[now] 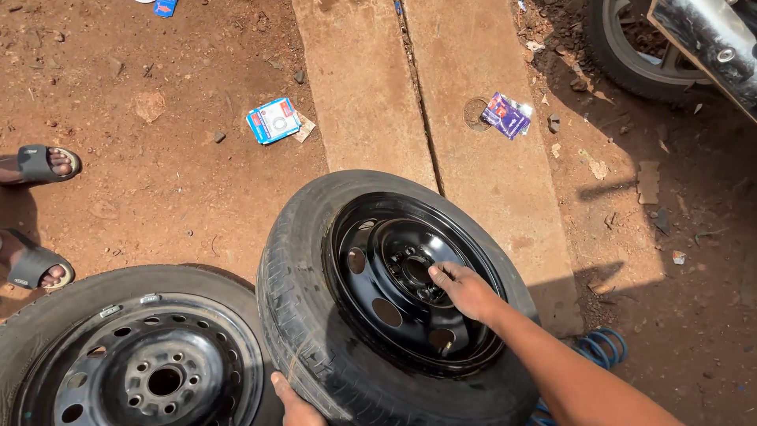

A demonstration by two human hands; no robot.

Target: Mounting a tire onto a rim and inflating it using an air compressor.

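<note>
Standing tilted on the red dirt, the tyre (315, 315) leans with its worn, ribbed tread facing the left and its glossy black steel rim (410, 284) turned up toward the light. The rim is a dished disc, freshly shiny, pierced by oval holes around a raised hub with bolt holes. The right hand (465, 290) reaches into that hub, fingers curled loosely and fingertips touching the metal near the centre bore; it grips nothing I can make out. The left hand (293, 402) presses against the tyre's lower tread at the bottom edge of view, only partly seen, fingers flat on the rubber, so how wide it is spread I cannot tell. Just beside the tyre, on the left, a second wheel (134, 355) lies flat, its rim duller and dusty grey-black. Behind the tyre run two rough concrete slabs (473, 118) with a crack between them. A blue packet (274, 120) lies on the dirt and a purple wrapper (507, 114) on the slab. Two feet in grey slides (39, 213) stand at the left edge. A blue coiled hose (603, 347) shows beside the right forearm.
</note>
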